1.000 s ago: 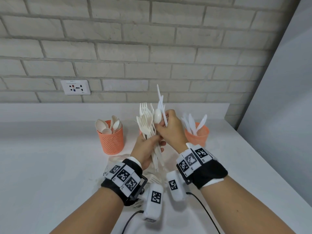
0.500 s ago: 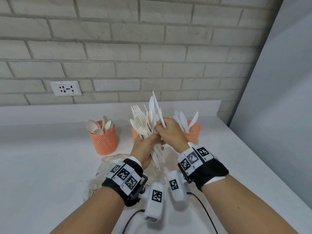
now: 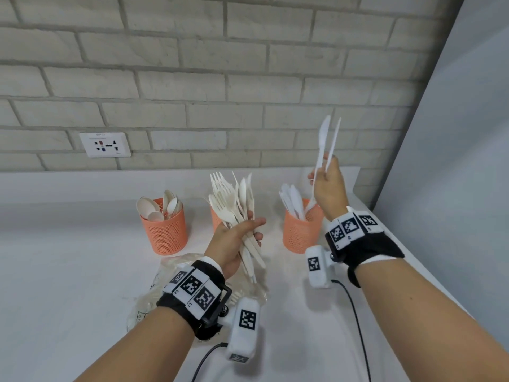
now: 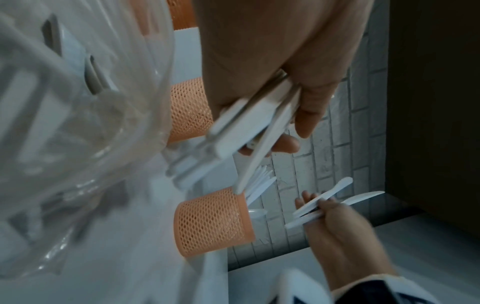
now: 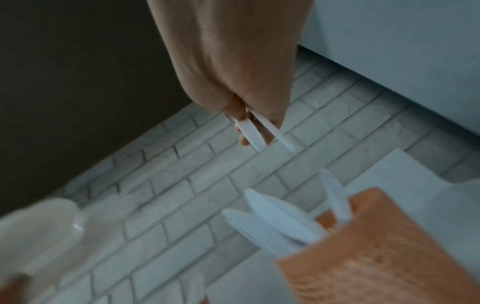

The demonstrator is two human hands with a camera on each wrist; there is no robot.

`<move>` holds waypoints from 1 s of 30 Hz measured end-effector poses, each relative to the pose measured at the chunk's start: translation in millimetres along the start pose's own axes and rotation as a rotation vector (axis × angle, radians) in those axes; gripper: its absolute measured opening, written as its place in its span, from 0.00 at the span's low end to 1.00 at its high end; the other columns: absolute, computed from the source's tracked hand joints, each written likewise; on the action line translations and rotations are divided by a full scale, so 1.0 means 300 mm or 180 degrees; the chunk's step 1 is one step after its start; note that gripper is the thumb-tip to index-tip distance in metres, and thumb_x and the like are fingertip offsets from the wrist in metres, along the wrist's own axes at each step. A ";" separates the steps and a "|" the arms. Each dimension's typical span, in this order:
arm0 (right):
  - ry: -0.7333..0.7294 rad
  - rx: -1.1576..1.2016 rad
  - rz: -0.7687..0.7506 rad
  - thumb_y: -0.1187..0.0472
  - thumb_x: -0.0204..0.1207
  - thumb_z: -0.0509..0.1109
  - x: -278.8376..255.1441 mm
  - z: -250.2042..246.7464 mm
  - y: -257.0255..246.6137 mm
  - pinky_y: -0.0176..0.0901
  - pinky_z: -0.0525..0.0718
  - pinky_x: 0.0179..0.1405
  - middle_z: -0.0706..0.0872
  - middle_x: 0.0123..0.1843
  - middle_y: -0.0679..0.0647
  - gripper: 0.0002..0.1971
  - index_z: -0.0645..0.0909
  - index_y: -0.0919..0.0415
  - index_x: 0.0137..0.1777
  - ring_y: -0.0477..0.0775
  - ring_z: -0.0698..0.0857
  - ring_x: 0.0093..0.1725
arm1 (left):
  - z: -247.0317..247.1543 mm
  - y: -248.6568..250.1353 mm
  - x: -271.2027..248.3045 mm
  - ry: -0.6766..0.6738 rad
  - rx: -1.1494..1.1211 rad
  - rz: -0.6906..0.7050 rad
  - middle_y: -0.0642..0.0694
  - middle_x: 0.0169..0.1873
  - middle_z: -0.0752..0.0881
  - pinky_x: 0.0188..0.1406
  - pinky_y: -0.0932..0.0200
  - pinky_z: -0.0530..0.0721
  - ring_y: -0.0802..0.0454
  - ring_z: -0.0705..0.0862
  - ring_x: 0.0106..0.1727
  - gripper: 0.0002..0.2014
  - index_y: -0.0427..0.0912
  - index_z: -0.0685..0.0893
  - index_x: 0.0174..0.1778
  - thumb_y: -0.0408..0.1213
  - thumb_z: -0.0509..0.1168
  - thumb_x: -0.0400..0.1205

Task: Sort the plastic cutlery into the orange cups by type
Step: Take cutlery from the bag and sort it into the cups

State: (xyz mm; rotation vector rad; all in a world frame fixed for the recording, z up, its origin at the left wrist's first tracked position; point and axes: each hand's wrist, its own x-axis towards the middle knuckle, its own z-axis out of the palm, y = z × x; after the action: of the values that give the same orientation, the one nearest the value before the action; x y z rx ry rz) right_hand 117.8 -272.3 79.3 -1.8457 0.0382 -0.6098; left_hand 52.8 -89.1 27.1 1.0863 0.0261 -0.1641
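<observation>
My left hand (image 3: pixel 237 238) grips a thick bundle of white cutlery (image 3: pixel 234 205), mostly forks with a spoon and knives among them, held upright above the counter. My right hand (image 3: pixel 326 180) pinches two white knives (image 3: pixel 327 142), blades up, just above and right of the right orange cup (image 3: pixel 301 230), which holds several knives. The left orange cup (image 3: pixel 165 230) holds spoons. The middle orange cup (image 3: pixel 216 219) stands mostly hidden behind the bundle. In the left wrist view the handles (image 4: pixel 254 123) lie under my fingers. In the right wrist view the two knives (image 5: pixel 259 133) hang over the knife cup (image 5: pixel 376 246).
A crumpled clear plastic bag (image 3: pixel 170 274) with more cutlery lies on the white counter (image 3: pixel 68 271) under my left wrist. A brick wall with a socket plate (image 3: pixel 104 144) stands behind the cups. A grey panel (image 3: pixel 454 161) closes off the right side.
My right hand has pulled two knives out of the bundle and carried them right and up, over the knife cup. My left hand keeps the bundle in place.
</observation>
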 end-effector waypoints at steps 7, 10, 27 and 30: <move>-0.0315 -0.0355 0.0584 0.71 0.78 0.54 0.030 0.032 0.195 0.51 0.79 0.56 0.78 0.59 0.63 0.12 0.73 0.63 0.58 0.61 0.80 0.57 | -0.013 0.020 -0.002 -0.0285 0.0036 0.0038 0.42 0.40 0.90 0.26 0.60 0.83 0.52 0.81 0.24 0.10 0.39 0.77 0.53 0.24 0.64 0.79; -0.0434 -0.0453 0.0732 0.70 0.76 0.56 0.032 0.045 0.220 0.55 0.78 0.62 0.76 0.63 0.64 0.14 0.73 0.66 0.61 0.65 0.78 0.61 | -0.024 0.023 0.002 -0.0297 0.0043 0.0035 0.42 0.41 0.90 0.25 0.60 0.83 0.53 0.81 0.24 0.11 0.37 0.76 0.56 0.24 0.63 0.79; -0.2164 0.0593 0.0426 0.59 0.84 0.58 -0.228 0.193 -0.094 0.38 0.82 0.31 0.83 0.38 0.57 0.12 0.78 0.66 0.47 0.53 0.83 0.34 | -0.057 0.045 -0.006 -0.0311 -0.0032 0.0149 0.39 0.36 0.90 0.42 0.52 0.89 0.47 0.90 0.39 0.11 0.33 0.82 0.54 0.21 0.59 0.81; -0.1603 0.0774 0.0302 0.59 0.86 0.54 -0.229 0.209 -0.117 0.40 0.84 0.38 0.81 0.34 0.54 0.12 0.74 0.63 0.44 0.50 0.83 0.33 | -0.075 0.050 -0.011 -0.0125 -0.0058 0.0158 0.38 0.47 0.88 0.46 0.50 0.88 0.43 0.87 0.48 0.11 0.29 0.82 0.57 0.23 0.61 0.80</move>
State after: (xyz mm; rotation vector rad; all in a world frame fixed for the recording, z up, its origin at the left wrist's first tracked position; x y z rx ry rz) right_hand 75.5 -182.9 69.6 -1.7003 -0.2700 -0.0669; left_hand 52.9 -62.1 30.3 1.0643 -0.0345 -0.1402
